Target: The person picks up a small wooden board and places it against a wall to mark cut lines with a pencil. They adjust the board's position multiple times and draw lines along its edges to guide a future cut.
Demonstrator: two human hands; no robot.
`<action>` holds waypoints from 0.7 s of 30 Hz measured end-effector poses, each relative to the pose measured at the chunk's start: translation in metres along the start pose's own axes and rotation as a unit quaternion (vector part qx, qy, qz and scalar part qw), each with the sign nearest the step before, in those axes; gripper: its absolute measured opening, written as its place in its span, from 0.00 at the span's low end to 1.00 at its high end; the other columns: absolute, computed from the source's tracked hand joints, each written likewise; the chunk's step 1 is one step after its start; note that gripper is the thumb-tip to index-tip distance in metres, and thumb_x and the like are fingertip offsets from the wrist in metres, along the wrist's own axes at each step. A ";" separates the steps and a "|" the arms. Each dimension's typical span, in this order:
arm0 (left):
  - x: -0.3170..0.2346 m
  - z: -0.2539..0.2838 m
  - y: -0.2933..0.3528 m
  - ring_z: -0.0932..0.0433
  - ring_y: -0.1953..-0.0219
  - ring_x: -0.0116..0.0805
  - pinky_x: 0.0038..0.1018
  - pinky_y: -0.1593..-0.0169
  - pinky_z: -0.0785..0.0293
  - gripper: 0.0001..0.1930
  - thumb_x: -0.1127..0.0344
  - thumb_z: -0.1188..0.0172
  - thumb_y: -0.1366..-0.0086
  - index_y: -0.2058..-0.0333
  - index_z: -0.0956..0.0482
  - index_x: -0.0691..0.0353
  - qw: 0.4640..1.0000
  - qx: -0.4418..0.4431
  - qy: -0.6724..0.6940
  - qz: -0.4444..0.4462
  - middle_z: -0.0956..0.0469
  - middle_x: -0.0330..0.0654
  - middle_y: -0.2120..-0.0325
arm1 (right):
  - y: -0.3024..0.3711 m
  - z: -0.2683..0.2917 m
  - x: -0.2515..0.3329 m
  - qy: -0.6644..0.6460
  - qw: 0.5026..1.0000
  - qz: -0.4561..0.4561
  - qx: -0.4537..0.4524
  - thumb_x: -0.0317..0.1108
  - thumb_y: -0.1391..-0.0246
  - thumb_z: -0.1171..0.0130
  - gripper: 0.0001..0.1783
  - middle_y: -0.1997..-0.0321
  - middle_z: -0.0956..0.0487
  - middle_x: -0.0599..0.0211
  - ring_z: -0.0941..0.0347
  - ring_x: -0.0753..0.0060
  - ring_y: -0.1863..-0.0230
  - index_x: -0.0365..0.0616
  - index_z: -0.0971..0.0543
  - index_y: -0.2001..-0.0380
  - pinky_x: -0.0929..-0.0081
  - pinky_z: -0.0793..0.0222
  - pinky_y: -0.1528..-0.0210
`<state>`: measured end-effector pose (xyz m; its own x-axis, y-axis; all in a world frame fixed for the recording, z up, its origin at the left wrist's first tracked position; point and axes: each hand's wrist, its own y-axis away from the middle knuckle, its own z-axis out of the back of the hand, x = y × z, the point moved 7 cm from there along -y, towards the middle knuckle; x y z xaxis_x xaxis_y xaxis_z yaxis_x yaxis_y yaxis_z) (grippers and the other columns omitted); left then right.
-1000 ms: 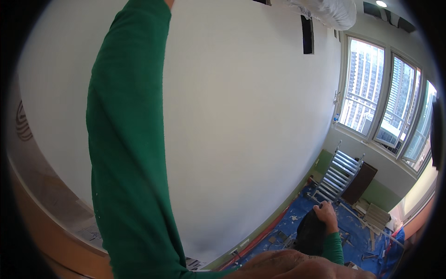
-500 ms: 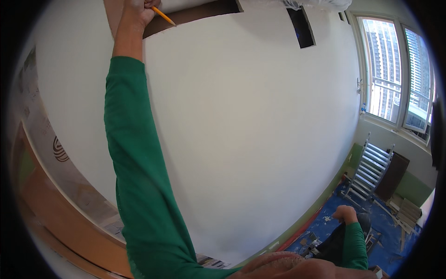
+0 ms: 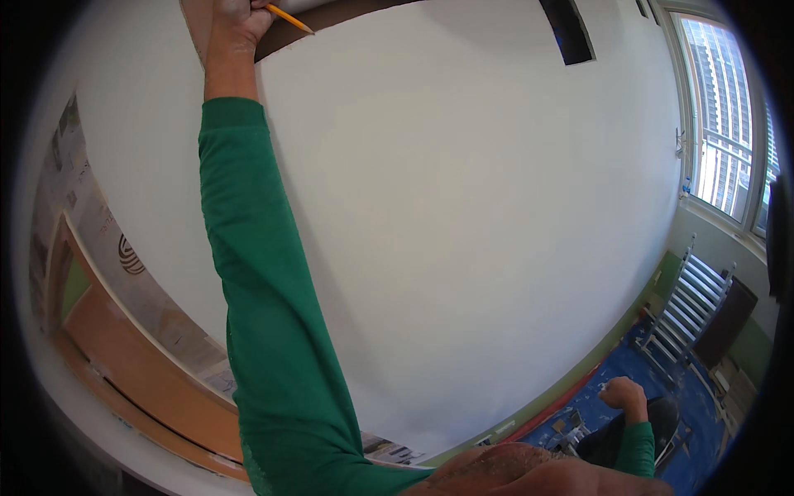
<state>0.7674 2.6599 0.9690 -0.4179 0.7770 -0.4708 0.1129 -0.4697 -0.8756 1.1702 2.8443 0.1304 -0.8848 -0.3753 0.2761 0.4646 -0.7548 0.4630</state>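
My left hand is raised high at the end of a green sleeve, its fingers closed around a yellow pencil. The pencil's tip points down to the right, at the edge of a long dark opening in a broad white surface. Part of that hand is cut off by the upper edge of the picture. Low on the right, my right hand is curled into a fist over the floor. What it may hold is hidden.
A second, narrow dark opening lies at the upper right, with a window beyond it. A metal ladder stands over blue floor covering near scrap boards. An orange-brown wooden frame runs along the lower left.
The view has turned, so the window and ladder sit farther right, and the clear plastic at the top has left the picture. My left hand still grips the pencil by the opening's edge.
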 end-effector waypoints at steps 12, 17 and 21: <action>-0.003 0.001 -0.001 0.43 0.85 0.17 0.15 0.82 0.42 0.27 0.56 0.62 0.18 0.39 0.32 0.80 0.999 0.009 -0.035 -0.013 0.33 0.30 0.82 | -0.025 -0.008 0.030 -0.034 0.997 0.064 -0.011 0.50 0.45 0.41 0.23 0.49 0.16 0.50 0.21 0.45 0.45 0.45 0.13 0.55 0.52 0.24 0.43; -0.003 -0.004 0.000 0.44 0.85 0.17 0.15 0.82 0.41 0.27 0.57 0.63 0.18 0.40 0.32 0.80 0.999 0.033 -0.029 -0.014 0.34 0.30 0.82 | -0.030 -0.016 0.022 -0.003 0.998 0.060 -0.026 0.49 0.46 0.40 0.22 0.51 0.15 0.49 0.20 0.45 0.46 0.44 0.13 0.58 0.52 0.24 0.44; -0.006 -0.002 -0.002 0.44 0.84 0.17 0.14 0.82 0.42 0.25 0.59 0.63 0.18 0.40 0.31 0.80 0.998 0.057 -0.032 0.001 0.35 0.30 0.82 | -0.040 -0.026 0.009 0.013 0.996 0.059 -0.058 0.49 0.47 0.39 0.22 0.53 0.15 0.49 0.20 0.45 0.48 0.43 0.12 0.60 0.52 0.24 0.44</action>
<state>0.7718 2.6572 0.9728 -0.4745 0.7497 -0.4613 0.0114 -0.5187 -0.8549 1.1429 2.8575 0.0923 -0.8255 -0.4779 0.3002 0.5598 -0.7614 0.3270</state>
